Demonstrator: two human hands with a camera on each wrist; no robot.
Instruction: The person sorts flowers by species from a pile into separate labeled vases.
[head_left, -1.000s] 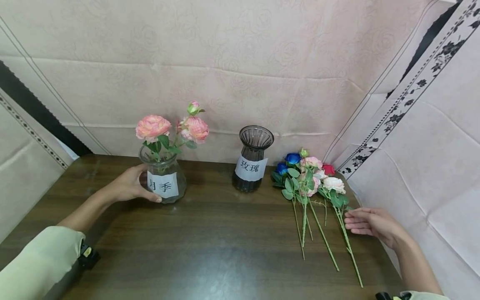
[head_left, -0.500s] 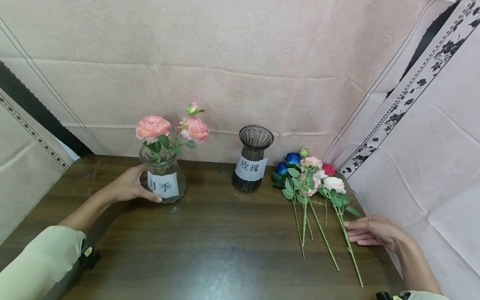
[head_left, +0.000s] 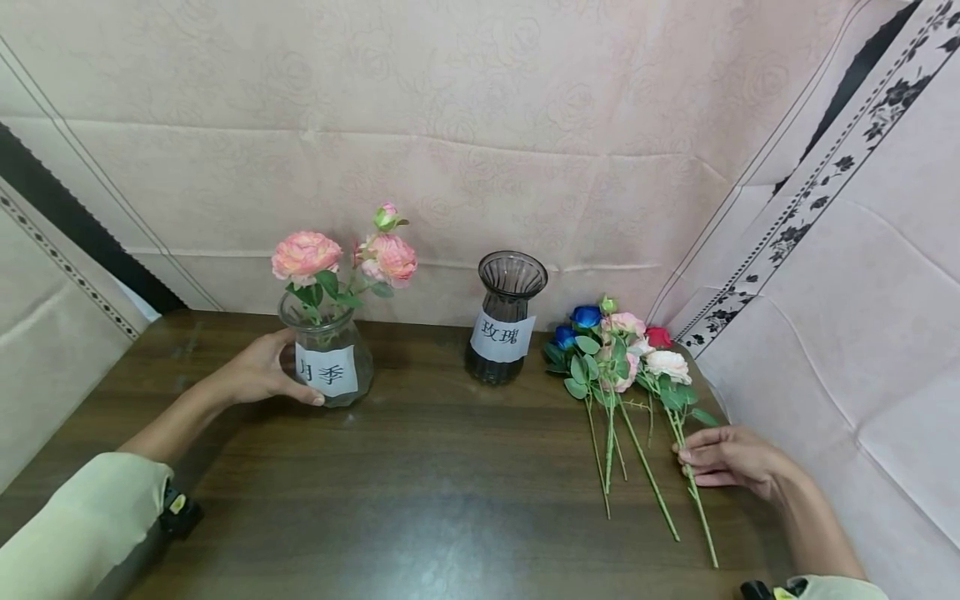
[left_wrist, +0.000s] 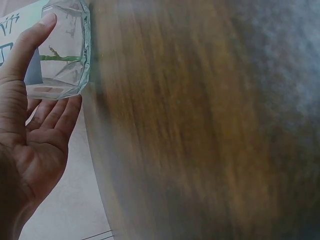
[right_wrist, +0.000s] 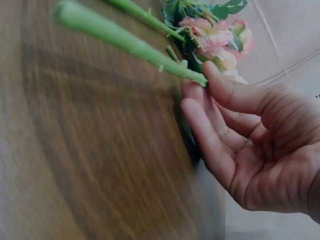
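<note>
On the left of the table [head_left: 420, 467], my left hand [head_left: 255, 371] grips a clear glass vase [head_left: 362, 362] low on its side. The thumb lies over its white paper label, and the other fingers are behind the glass. Pink flowers [head_left: 306, 254] stand upright in that vase; in the left wrist view a green stem shows through its wall [left_wrist: 62, 75]. At the right, my right hand [head_left: 731, 457] pinches the stem [right_wrist: 125, 42] of a white artificial flower [head_left: 670, 367] between thumb and fingertips. Its bloom lies beside the other flowers at the back right.
A dark grey glass vase [head_left: 506, 292] with a white label stands at the back middle. Right of it lie blue roses [head_left: 586, 317], pink flowers [head_left: 624, 325] and a red flower [head_left: 658, 336], stems toward me. Pale patterned cloth [head_left: 450, 167] hangs behind the table.
My right hand has slid down along the white flower's stem and closed its fingertips on it; the stem has shifted slightly left. The left hand and its vase stay put.
</note>
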